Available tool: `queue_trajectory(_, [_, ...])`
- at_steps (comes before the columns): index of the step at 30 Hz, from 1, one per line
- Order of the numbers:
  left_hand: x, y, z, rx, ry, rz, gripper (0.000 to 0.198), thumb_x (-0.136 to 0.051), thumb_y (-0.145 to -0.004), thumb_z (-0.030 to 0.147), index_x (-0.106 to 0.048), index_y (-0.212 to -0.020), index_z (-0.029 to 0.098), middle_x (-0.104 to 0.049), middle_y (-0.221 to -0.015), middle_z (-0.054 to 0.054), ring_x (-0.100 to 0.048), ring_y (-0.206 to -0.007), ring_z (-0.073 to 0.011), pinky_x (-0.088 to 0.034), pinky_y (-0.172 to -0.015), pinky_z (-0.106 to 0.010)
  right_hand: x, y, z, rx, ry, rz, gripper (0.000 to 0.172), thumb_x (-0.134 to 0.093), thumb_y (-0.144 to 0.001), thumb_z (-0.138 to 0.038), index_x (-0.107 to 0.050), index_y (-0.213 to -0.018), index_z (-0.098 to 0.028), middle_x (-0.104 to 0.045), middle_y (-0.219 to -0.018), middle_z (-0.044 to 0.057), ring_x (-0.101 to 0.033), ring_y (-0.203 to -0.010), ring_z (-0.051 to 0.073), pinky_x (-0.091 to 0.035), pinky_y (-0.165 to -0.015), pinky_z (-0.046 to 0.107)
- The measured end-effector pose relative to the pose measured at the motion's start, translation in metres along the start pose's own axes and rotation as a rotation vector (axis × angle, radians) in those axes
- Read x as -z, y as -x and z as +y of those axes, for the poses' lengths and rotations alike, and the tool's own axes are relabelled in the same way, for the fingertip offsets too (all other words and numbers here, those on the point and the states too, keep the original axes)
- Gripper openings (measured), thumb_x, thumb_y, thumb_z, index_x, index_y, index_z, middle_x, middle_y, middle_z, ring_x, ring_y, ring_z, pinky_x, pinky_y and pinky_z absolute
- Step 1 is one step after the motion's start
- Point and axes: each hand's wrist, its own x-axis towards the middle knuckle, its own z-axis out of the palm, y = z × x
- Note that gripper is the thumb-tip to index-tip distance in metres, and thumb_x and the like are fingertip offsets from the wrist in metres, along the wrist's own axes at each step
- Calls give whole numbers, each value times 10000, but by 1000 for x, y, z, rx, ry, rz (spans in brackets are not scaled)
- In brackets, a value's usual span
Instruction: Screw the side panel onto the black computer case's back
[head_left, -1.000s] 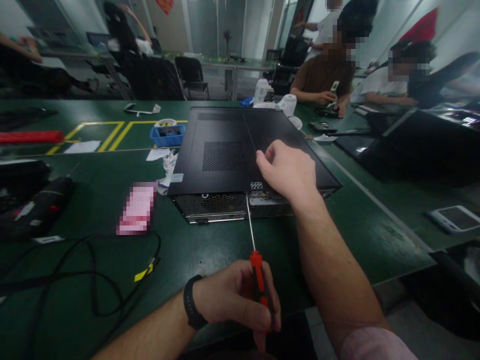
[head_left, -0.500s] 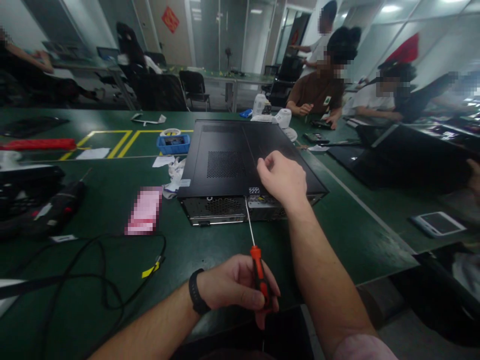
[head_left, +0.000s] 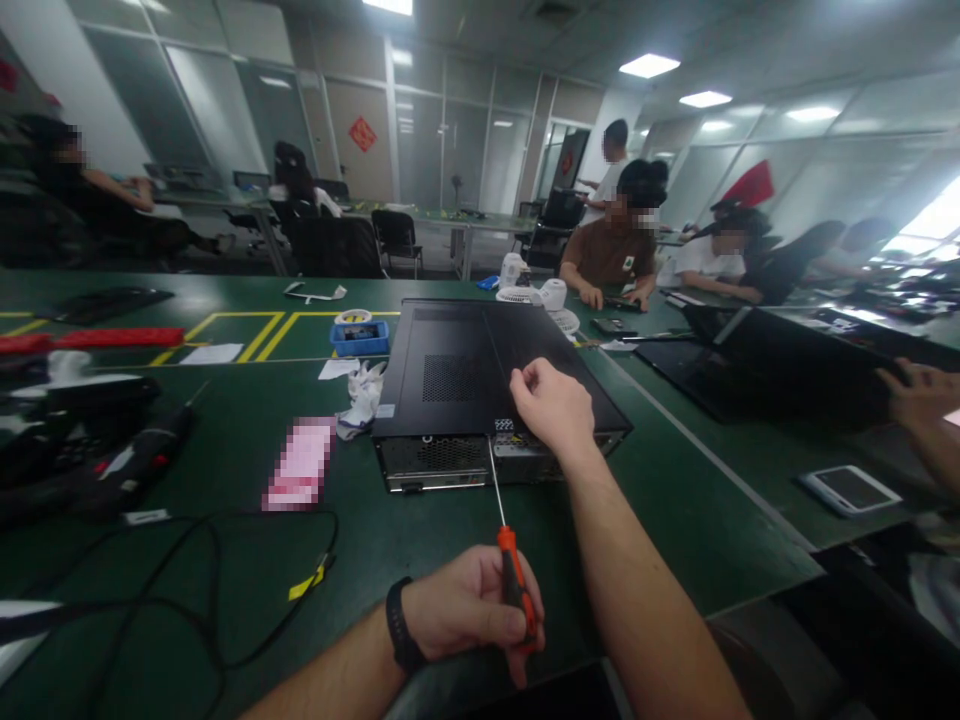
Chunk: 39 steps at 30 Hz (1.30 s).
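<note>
A black desktop computer case (head_left: 457, 340) lies flat on the green table, its back edge with vents and ports facing me. My left hand (head_left: 480, 605), with a dark band on the wrist, is wrapped round the red-and-black handle of a screwdriver (head_left: 510, 570). The thin shaft points away from me, and its tip meets the rear edge of the case near the middle. On top of the case, right of the tip, rests my right hand (head_left: 553, 405). Its fingers are curled in; whether anything is between them is hidden.
Left of the case are a crumpled white glove (head_left: 364, 395), a blue bin (head_left: 360, 338), a pink blurred item (head_left: 301, 463) and a power drill (head_left: 154, 440). Black cables (head_left: 214, 590) loop at front left. A phone-like device (head_left: 851, 490) lies right. Co-workers sit across and at right.
The camera has tilted up, so the table and case appear lower in view. Both hands keep about the same places, with the screwdriver tip still against the rear edge.
</note>
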Motion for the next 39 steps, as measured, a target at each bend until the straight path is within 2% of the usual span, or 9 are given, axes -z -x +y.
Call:
queue_trajectory(10, [5,-2,-4,-28,21,9,397,-976,-648,285,-760,-924,100,-768,-816,-97,-716,-652,-139,-598,-548,-216,-3,2,9,24,-184,64,247,-563,-943,-455,-635,-819,-253,-656,-702,-12,-539,-653,157,-262,-624,286])
queue_trajectory(16, [8,-3,-6,-40,19,-2,391,-968,-664,273,-755,-939,94,-771,-834,-102,-717,-627,-142,-631,-565,-254,-7,11,17,85,-385,170,264,-573,-933,-464,-587,-790,-243,-537,-602,-55,-504,-578,128,-336,-601,264])
queue_trajectory(19, [6,-3,-6,-45,27,4,388,-970,-659,255,-752,-941,103,-778,-829,-101,-720,-621,-140,-641,-575,-264,-9,32,24,130,-499,281,283,-479,-976,-456,-566,-828,-231,-535,-667,-40,-514,-596,123,-416,-611,253])
queue_trajectory(22, [5,-3,-6,-55,47,-2,384,-969,-660,233,-751,-951,110,-786,-830,-107,-724,-627,-140,-645,-575,-267,-9,67,34,173,-561,359,247,-501,-966,-418,-578,-836,-222,-570,-707,-19,-533,-601,125,-461,-608,258])
queue_trajectory(28, [7,-3,-7,-73,54,-20,351,-934,-714,205,-732,-983,106,-779,-857,-118,-749,-685,-162,-655,-605,-279,-7,139,52,363,-634,338,77,-545,-978,-279,-604,-981,-230,-627,-804,-2,-602,-663,123,-510,-594,229])
queue_trajectory(33, [1,-3,-3,-83,44,-50,474,-921,-749,299,-719,-1123,89,-752,-874,-102,-742,-684,-148,-644,-632,-256,-6,179,49,462,-640,257,308,-554,-980,-500,-567,-1110,-221,-587,-872,21,-584,-694,141,-526,-572,248])
queue_trajectory(37, [-2,-1,-1,-94,29,2,504,-937,-732,318,-727,-1116,69,-764,-925,-118,-752,-768,-132,-604,-750,-199,-14,197,47,546,-615,284,436,-572,-959,-551,-523,-1212,-199,-594,-949,61,-642,-775,182,-576,-603,288])
queue_trajectory(39, [-3,-1,0,-78,27,6,484,-933,-735,319,-730,-1108,86,-769,-932,-112,-747,-752,-133,-605,-729,-208,-20,202,48,596,-577,293,509,-570,-952,-581,-515,-1272,-191,-616,-999,90,-674,-842,217,-612,-643,322])
